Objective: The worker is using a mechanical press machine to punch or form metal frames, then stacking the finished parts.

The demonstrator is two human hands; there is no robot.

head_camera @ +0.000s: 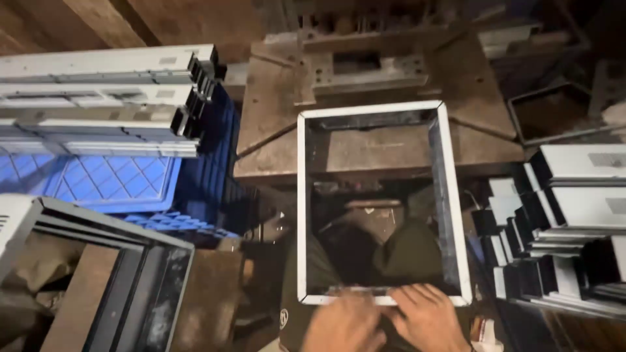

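A rectangular sheet-metal frame (448, 195), open at top and bottom, stands on end before me, its far side leaning against a rusty metal workbench (274, 104). My left hand (345, 324) and my right hand (427, 316) lie side by side on the frame's near bottom edge, fingers curled over the rim. Through the frame I see dark trousers and the floor.
Bent metal channels are stacked on a blue plastic crate (98, 179) at left. Another grey metal frame (124, 267) lies at lower left. More folded metal pieces (561, 228) are piled at right. A press fixture (365, 65) sits at the bench's back.
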